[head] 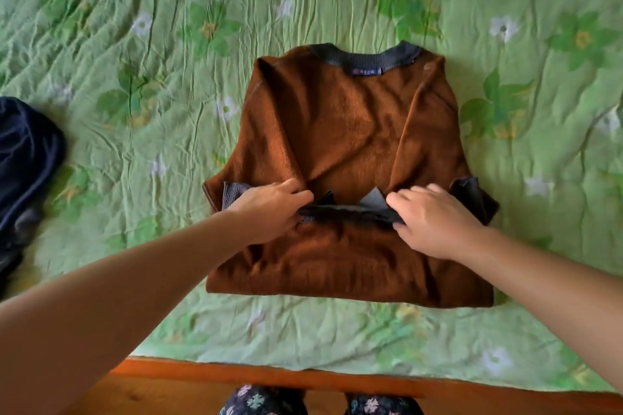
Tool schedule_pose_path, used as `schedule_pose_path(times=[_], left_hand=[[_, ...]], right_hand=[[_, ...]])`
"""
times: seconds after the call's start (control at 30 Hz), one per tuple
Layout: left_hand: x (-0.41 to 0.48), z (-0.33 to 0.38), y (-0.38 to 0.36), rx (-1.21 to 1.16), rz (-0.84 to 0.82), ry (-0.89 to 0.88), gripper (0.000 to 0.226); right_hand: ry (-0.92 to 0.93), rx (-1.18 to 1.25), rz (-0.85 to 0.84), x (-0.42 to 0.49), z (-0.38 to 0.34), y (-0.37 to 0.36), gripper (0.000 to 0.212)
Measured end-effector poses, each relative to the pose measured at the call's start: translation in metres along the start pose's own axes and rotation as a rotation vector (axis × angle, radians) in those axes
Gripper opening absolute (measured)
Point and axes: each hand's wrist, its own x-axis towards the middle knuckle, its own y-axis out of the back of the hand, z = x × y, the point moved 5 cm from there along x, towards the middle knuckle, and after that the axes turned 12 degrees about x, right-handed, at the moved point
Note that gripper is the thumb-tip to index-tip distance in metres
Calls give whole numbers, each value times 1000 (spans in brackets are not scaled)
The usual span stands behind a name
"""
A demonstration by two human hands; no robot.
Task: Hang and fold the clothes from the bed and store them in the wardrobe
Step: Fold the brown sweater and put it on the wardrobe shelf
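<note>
**Folding a brown sweater on the bed: hem brought up to the sleeves**

Head view. Patterned trouser legs (pixel 266 402) of the person appear at the bottom edge, standing on an orange wooden floor (pixel 161 394) just before the bed's wooden edge (pixel 303 372). Two bare forearms reach forward from the lower corners over the bed (pixel 135 44), which is covered by a wrinkled green sheet printed with leaves and pale flowers.

Near the middle of the bed lies the brown sweater (pixel 337 125), inside out, its grey ribbed collar (pixel 365 55) and a small label (pixel 366 71) at the far end. Both sleeves are folded inward across the body, and grey cuffs show at the left (pixel 232 194) and right (pixel 470 190) sides. The lower part of the sweater is doubled up toward the collar, so that its dark ribbed hem (pixel 350 210) runs across the middle between the two hands.

The left hand (pixel 269 209) is closed in a pinch on the left end of the hem, fingers curled over the fabric. The right hand (pixel 435 219) likewise grips the right end of the hem, thumb beneath and fingers on top.

A dark navy garment (pixel 23 158) lies at the left edge of the bed, well apart from the sweater.
</note>
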Motion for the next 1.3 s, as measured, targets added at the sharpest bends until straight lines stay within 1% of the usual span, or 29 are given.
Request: schedule_pose_path(times=[0.1,0.17,0.2,0.23,0.33,0.4,0.5,0.53,0.6,0.67,0.7,0.77,0.83,0.9,0.97,1.03,1.1,1.13,1.2,1.3], left_hand=[[-5,-9,-5,-26,31,54,18],[7,-25,4,-36,17,76,12],[16,-35,13,-47,22,76,12],[26,-45,26,-63,40,73,13],[56,-78,80,-126,161,67,18],[80,-99,113,-130,198,84,23],[123,-129,145,-17,252,177,21],[135,-134,149,42,260,234,26],[149,-137,141,112,256,370,45],[145,-120,117,102,284,447,60],[138,-105,99,110,288,444,64],[119,-75,58,200,267,393,68],[103,-63,18,281,214,364,69],[100,-67,-7,295,201,375,69],[106,-73,-14,300,222,389,69],[110,-70,-8,310,270,376,70],[109,-72,-2,301,335,384,71],[110,-81,2,288,358,411,71],[114,-105,10,238,339,485,70],[124,-123,9,175,262,501,71]], right_hand=[[-93,118,-18,-6,11,-5,24],[-152,216,-45,7,19,10,29],[-155,226,-56,17,23,22,30],[-147,207,-55,28,26,38,30],[-141,173,-11,65,40,100,25],[-156,133,-19,94,56,137,26],[-213,4,11,136,80,174,30],[-249,-69,46,145,86,178,34],[-289,-247,185,154,89,171,51],[-266,-245,303,148,77,143,64],[-225,-196,310,142,68,122,67],[-165,-130,257,125,55,75,71],[-193,-137,175,115,59,36,75],[-245,-175,134,115,72,11,78],[-271,-194,148,120,78,4,79],[-240,-197,189,124,71,7,80],[-206,-173,282,124,69,18,78],[-220,-168,333,125,73,27,77],[-298,-160,370,134,93,40,77],[-366,-121,311,147,117,39,81]])
